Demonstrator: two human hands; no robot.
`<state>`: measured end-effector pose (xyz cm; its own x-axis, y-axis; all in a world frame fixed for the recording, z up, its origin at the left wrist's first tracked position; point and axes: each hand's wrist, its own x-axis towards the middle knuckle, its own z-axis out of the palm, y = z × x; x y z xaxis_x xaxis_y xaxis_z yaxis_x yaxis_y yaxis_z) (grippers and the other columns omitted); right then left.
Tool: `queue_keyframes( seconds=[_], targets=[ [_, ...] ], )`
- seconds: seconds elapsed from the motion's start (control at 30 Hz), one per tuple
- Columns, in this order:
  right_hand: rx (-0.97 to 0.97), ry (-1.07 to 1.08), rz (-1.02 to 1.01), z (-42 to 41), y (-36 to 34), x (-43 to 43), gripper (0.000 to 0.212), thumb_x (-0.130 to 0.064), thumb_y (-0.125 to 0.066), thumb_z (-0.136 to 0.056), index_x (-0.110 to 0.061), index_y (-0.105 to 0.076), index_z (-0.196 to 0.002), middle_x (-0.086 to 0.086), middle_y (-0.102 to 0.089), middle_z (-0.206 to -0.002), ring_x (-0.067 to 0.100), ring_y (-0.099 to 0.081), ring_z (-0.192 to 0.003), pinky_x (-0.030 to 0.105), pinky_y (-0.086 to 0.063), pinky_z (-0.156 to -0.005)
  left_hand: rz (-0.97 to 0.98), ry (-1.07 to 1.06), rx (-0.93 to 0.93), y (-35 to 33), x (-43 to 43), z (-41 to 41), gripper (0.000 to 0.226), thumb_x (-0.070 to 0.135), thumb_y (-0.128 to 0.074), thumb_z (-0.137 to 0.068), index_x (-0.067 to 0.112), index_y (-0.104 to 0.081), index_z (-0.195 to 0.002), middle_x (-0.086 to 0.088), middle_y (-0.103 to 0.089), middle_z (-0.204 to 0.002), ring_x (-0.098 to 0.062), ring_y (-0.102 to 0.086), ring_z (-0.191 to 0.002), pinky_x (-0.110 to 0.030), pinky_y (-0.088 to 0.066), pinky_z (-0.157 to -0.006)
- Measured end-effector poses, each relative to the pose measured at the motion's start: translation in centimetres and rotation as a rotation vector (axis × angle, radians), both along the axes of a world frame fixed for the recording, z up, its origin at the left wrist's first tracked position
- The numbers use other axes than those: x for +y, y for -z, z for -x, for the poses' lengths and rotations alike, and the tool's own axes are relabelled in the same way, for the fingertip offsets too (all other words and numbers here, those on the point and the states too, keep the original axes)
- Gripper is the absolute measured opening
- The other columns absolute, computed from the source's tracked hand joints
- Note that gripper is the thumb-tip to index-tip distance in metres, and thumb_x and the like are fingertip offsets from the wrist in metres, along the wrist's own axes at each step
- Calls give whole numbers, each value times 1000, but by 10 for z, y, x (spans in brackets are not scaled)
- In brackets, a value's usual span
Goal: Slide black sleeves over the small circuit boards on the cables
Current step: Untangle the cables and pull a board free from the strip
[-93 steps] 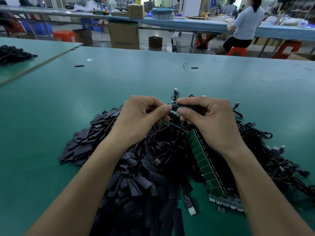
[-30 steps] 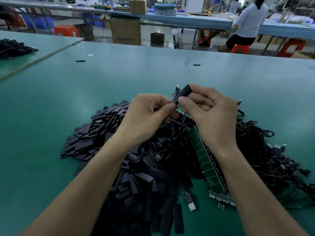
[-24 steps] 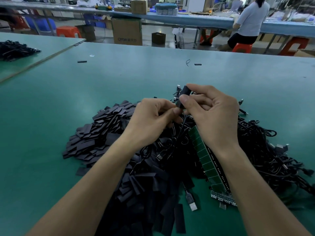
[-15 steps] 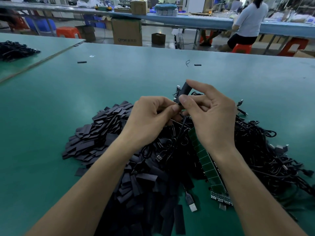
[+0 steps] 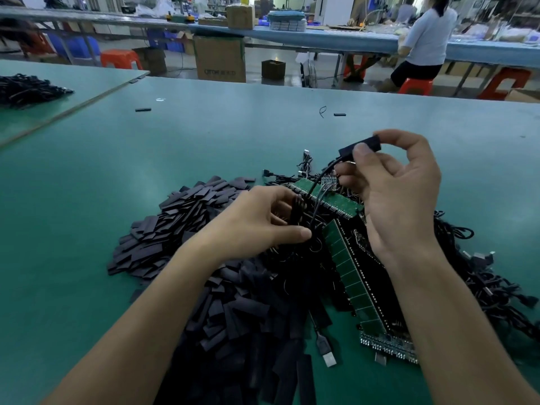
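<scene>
Seen from above a green work table (image 5: 87,185), we find the right hand (image 5: 391,197) raised at centre right of the frame, thumb and forefinger pinching a black sleeve (image 5: 361,147) while the other fingers curl loosely beneath it. The sleeve sits level in the air, above and clear of the heap, and what lies inside it is hidden from us. A black cable (image 5: 321,178) leaves its left end and curves down toward the left hand (image 5: 257,226), which is lower, at the centre of the frame. That hand's fingers and thumb are curled in around dark strands at the top of the heap, the cable seemingly among them, though motion blur keeps us from telling exactly how it is gripped. Below and left of the hands spreads a pile of flat black sleeves (image 5: 190,229), running down to the bottom edge. Between the two wrists lies a long green panel of circuit boards (image 5: 347,276), with a second panel (image 5: 327,197) crossing behind the left hand's fingertips. A tangle of black cables (image 5: 482,282) fills the right side, and a USB plug (image 5: 328,358) rests on the table at lower centre. Farther up the table we note two stray black pieces (image 5: 143,109) (image 5: 339,114). At upper right, a person in a light shirt (image 5: 426,39) sits on a red stool at another bench; a cardboard box (image 5: 219,59) stands on the floor at upper centre.
</scene>
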<state>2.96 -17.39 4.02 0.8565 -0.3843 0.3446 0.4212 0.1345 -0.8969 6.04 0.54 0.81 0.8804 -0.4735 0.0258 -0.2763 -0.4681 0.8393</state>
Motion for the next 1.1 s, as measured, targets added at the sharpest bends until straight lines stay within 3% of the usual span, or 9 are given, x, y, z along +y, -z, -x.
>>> queue_keyframes(
  seconds=[0.1,0.23,0.43,0.53,0.67,0.8,0.93,1.0,1.1],
  targets=[
    [-10,27,-61,-1,-1,-2,22,-1,-63,-95,-18,-52,-102,3,-74,-72,24,-73,-71,29,-58,-69,26,-28,-89,3,-4,-1,20,30,-78,-86,19,-72,-101,1,-76,-87,-22,-72,-84,-45,-58,-84],
    [55,73,44,-2,-1,-10,26,-12,-61,-99,-26,-50,-117,-4,-76,-80,19,-75,-77,28,-61,-73,202,-170,-148,5,-1,-8,10,31,-75,-86,30,-70,-95,11,-75,-83,-13,-72,-72,-26,-58,-63],
    [272,16,870,-2,13,-8,19,-25,-64,-96,-27,-69,-114,-14,-70,-71,3,-66,-67,7,-50,-66,197,-606,-300,4,28,-71,8,31,-64,-96,29,-67,-88,11,-66,-70,-10,-60,-63,-27,-48,-63],
    [334,1,1230,3,17,4,29,-36,-58,-98,-32,-63,-126,-5,-66,-100,14,-59,-100,30,-50,-93,52,-773,-300,8,54,-108,17,27,-62,-96,16,-69,-86,-4,-66,-71,-23,-56,-68,-34,-45,-69],
    [467,19,1530,7,20,15,39,-48,-46,-100,-38,-51,-138,2,-54,-124,23,-42,-117,38,-37,-100,-115,-896,-215,25,86,-130,23,25,-61,-98,6,-66,-86,-18,-65,-80,-36,-62,-84,-40,-43,-74],
    [579,-28,1627,9,24,20,37,-48,-43,-101,-32,-55,-133,2,-55,-126,26,-40,-121,40,-35,-101,-197,-921,-137,41,97,-132,29,23,-60,-98,-4,-66,-90,-24,-65,-87,-38,-60,-93,-38,-37,-71],
    [519,47,1566,6,26,20,30,-39,-45,-103,-27,-67,-119,-2,-65,-117,23,-51,-114,39,-43,-96,-368,-906,-64,46,95,-127,38,33,-60,-98,-4,-60,-110,-28,-60,-123,-43,-53,-120,-46,-43,-95],
    [448,86,1422,7,24,19,27,-33,-49,-102,-28,-70,-119,-4,-68,-117,20,-56,-114,37,-46,-98,-485,-892,-129,42,86,-119,47,37,-60,-98,5,-56,-133,-23,-52,-139,-40,-47,-130,-49,-40,-105],
    [321,140,1209,7,20,19,27,-20,-56,-99,-27,-72,-120,-6,-71,-119,15,-63,-111,35,-49,-100,-291,-785,-376,26,57,-100,33,32,-60,-98,15,-68,-125,-12,-65,-127,-30,-58,-117,-38,-45,-100]
  ],
)
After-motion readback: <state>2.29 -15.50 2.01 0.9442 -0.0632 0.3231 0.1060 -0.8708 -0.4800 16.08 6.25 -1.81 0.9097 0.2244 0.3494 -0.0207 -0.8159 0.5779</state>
